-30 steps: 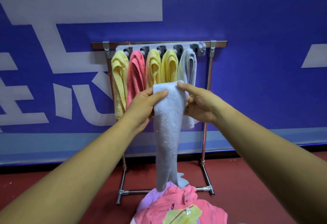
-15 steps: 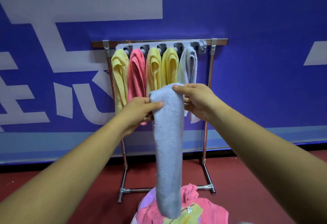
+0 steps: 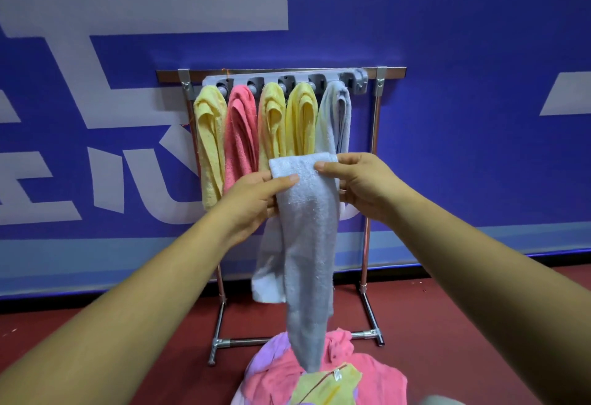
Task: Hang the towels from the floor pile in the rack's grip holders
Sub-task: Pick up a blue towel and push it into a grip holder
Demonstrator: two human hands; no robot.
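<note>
Fluffy pale-blue terry towel (image 3: 307, 244), folded strip, pinched by both hands

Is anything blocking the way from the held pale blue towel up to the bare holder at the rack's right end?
Nothing visible does. The left hand and right hand pinch the pale blue towel in front of the hung towels; the bare holder sits up and right, the hung blue towel beside it, not across it.

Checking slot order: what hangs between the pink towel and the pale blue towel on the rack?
The middle yellow towel and the right yellow towel, side by side between the pink towel and the hung pale blue towel, in the head view.
</note>
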